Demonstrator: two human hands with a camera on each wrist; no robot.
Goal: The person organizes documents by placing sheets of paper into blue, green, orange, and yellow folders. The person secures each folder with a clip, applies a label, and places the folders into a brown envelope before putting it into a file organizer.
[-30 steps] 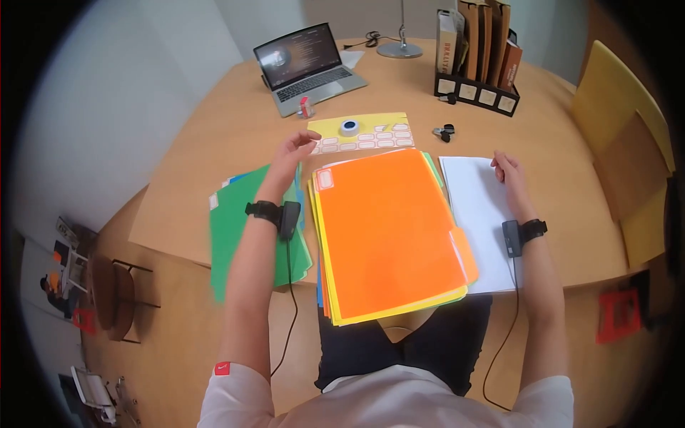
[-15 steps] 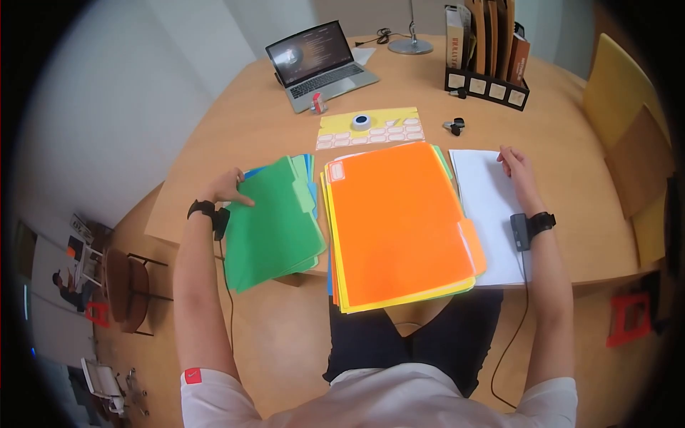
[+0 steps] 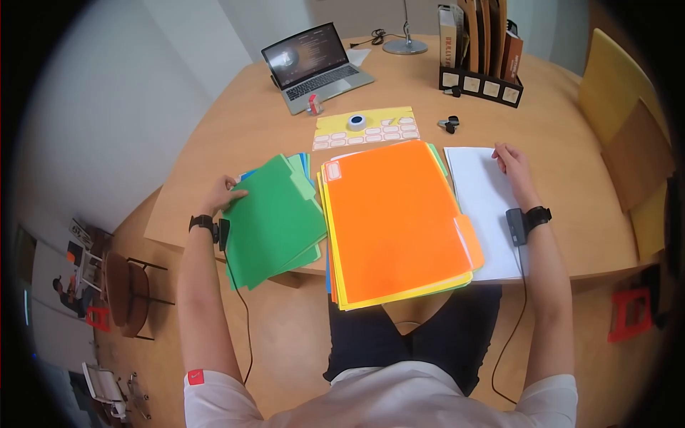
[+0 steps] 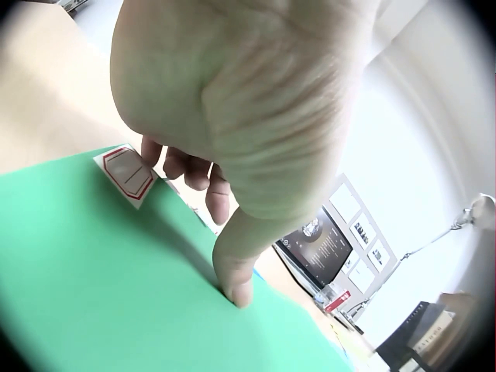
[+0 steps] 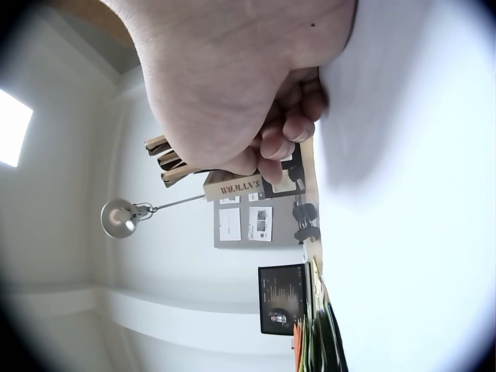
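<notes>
My left hand (image 3: 220, 195) grips the left edge of a green file folder (image 3: 275, 221), the top one of a stack on the left. In the left wrist view the thumb (image 4: 237, 283) presses on the green face while the other fingers reach over the edge beside a red-bordered label (image 4: 128, 175). The fingertips are partly hidden there. Lower folders (image 3: 303, 258) peek out under the green one. My right hand (image 3: 515, 170), fingers loosely curled, rests at the white paper (image 3: 481, 214) and holds nothing. Between the hands lies a stack topped by an orange folder (image 3: 396, 221).
Beyond the stacks lies a yellow label sheet (image 3: 365, 130) with a white tape-like roll (image 3: 356, 123) on it. Black binder clips (image 3: 449, 125) sit to its right. A laptop (image 3: 314, 68), a lamp base (image 3: 405, 46) and a book rack (image 3: 479, 85) stand further back.
My left hand has moved from near the label sheet to the green folder's left edge and taken hold. The top folder has shifted, baring more of those underneath. The right hand stays put.
</notes>
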